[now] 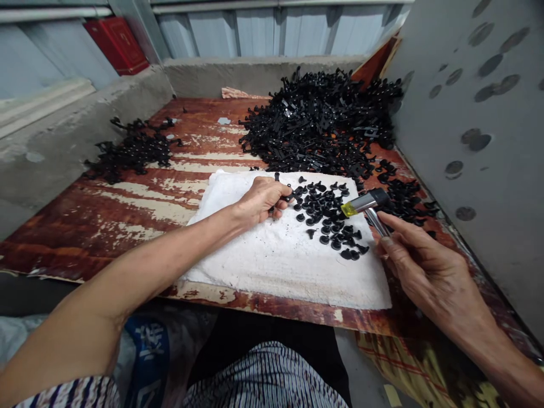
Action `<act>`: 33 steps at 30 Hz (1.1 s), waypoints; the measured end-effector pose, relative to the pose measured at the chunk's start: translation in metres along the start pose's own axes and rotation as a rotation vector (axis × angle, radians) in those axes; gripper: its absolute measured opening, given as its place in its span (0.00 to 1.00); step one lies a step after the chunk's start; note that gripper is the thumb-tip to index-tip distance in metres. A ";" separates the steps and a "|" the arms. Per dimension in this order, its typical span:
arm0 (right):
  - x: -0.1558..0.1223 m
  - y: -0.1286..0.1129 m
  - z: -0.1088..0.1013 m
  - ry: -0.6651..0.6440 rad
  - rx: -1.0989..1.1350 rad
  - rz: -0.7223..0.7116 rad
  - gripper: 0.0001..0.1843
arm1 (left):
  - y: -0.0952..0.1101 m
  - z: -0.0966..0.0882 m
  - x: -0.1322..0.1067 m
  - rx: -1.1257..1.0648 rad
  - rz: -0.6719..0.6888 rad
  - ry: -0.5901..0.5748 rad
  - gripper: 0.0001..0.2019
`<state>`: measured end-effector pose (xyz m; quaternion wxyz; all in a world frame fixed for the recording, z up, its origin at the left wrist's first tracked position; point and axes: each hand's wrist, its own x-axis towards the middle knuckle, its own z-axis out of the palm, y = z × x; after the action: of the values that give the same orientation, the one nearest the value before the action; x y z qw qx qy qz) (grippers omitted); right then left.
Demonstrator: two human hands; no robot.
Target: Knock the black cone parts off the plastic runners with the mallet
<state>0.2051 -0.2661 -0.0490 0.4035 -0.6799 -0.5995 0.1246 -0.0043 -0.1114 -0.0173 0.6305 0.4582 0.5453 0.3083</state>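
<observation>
My left hand (266, 198) is closed around a small black part (289, 195), held over a white towel (250, 255); the fingers hide most of that part. My right hand (425, 272) grips the metal handle of a small mallet (368, 201), which has a yellow face on one end and a black one on the other. The mallet's head hangs over the right side of the towel. Several small black round-based pieces (326, 222) lie loose on the towel between both hands.
A large heap of black parts (323, 119) covers the back right of the worn brown board (161, 192). A smaller black pile (136, 147) lies at the left. A grey panel (471, 141) rises on the right. A red box (117, 45) sits on the concrete ledge.
</observation>
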 end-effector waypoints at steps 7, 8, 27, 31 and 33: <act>0.016 -0.027 0.009 -0.022 -0.108 -0.365 0.22 | 0.003 0.007 -0.010 0.077 0.089 0.043 0.12; 0.019 -0.030 0.011 -0.036 -0.123 -0.395 0.22 | 0.003 0.007 -0.013 0.075 0.090 0.052 0.12; 0.034 -0.052 0.021 -0.083 -0.582 -0.506 0.26 | -0.003 0.001 -0.008 0.092 0.089 0.030 0.10; 0.034 -0.050 0.021 0.010 -0.399 -0.503 0.25 | -0.003 0.000 -0.008 0.085 0.097 0.031 0.10; 0.034 -0.051 0.021 0.024 -0.430 -0.520 0.25 | -0.002 0.001 -0.009 0.109 0.087 0.026 0.10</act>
<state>0.1638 -0.2284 -0.0163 0.2760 -0.5751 -0.7607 -0.1199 -0.0060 -0.1204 -0.0156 0.5837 0.5111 0.5489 0.3111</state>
